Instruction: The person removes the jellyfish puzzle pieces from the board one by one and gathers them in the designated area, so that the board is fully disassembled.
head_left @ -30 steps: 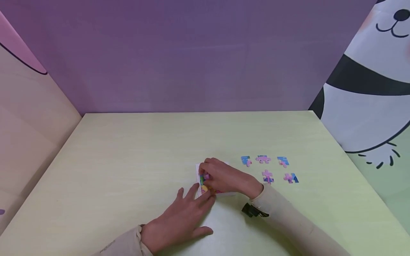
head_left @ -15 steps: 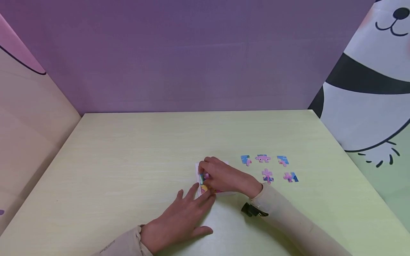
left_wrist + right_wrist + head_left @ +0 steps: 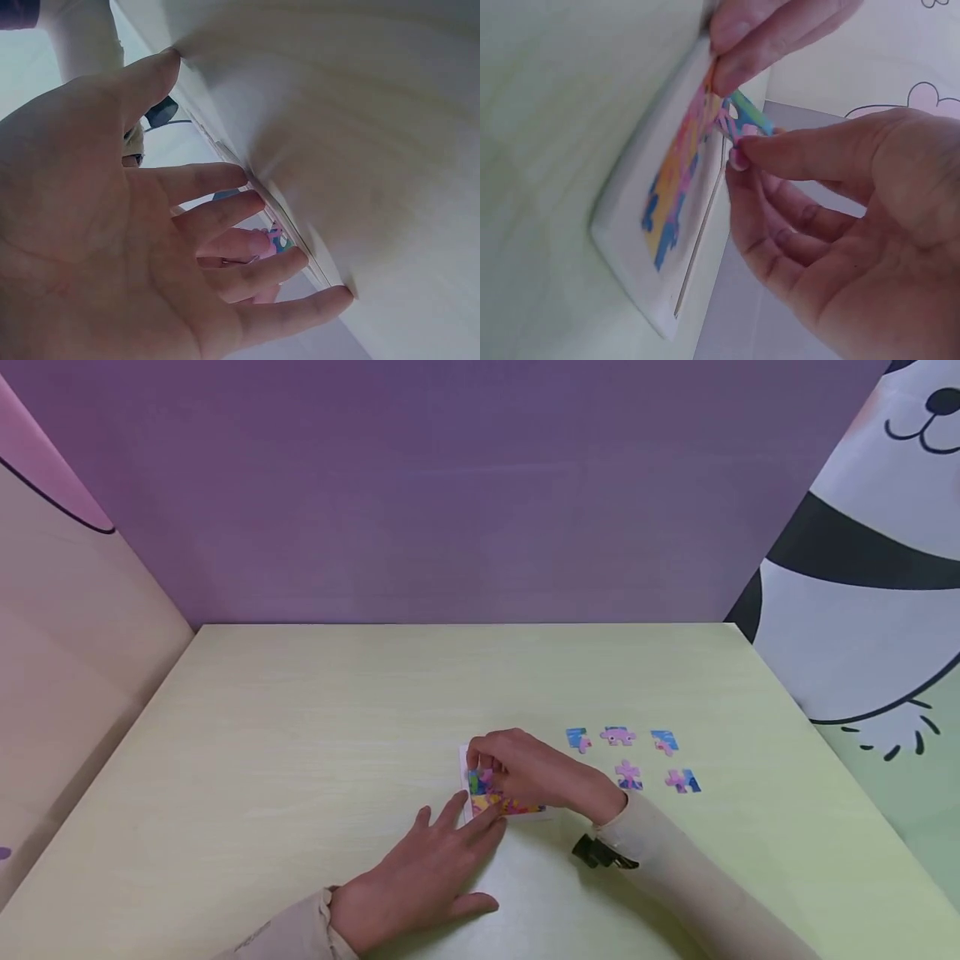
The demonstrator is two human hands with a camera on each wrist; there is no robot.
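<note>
My right hand [image 3: 525,768] pinches a jigsaw piece [image 3: 751,114] in blue, green and pink between thumb and forefinger. The piece is tilted over a white puzzle tray [image 3: 619,217]. A joined strip of yellow, pink and blue pieces [image 3: 517,807] lies along the tray's near side. My left hand [image 3: 423,877] is spread flat, its fingertips at the tray's near left edge and corner. In the left wrist view the fingers of the left hand [image 3: 150,232] are nearly straight. The right hand hides much of the tray in the head view.
Several loose jigsaw pieces lie right of the tray, among them a pink one with eyes [image 3: 618,736], a blue corner [image 3: 578,739] and a pink and blue one [image 3: 683,781]. A purple wall [image 3: 465,493] stands behind the pale table [image 3: 300,718].
My right hand has shifted slightly and its fingers have lifted a little, so more of the joined strip shows. The left hand stays in place, and the loose pieces lie as before.
</note>
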